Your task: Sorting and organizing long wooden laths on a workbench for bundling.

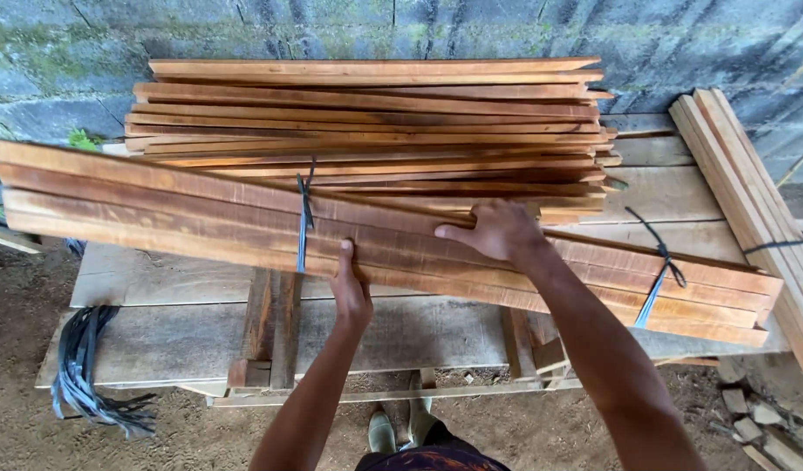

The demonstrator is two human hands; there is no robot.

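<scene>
The tied bundle of planks (244, 218) lies slanted across the counter (157, 279), overhanging both ends — left hand (351, 292) gripping its near edge, right hand (497, 231) flat and open on top — so it could tip.

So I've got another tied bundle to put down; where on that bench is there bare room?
Free: the bench top left of the left hand, between the tied bundle and the black straps; also the pale planks between the loose stack and the slats at far right. Crowded: the back and middle, where the right hand rests.
</scene>
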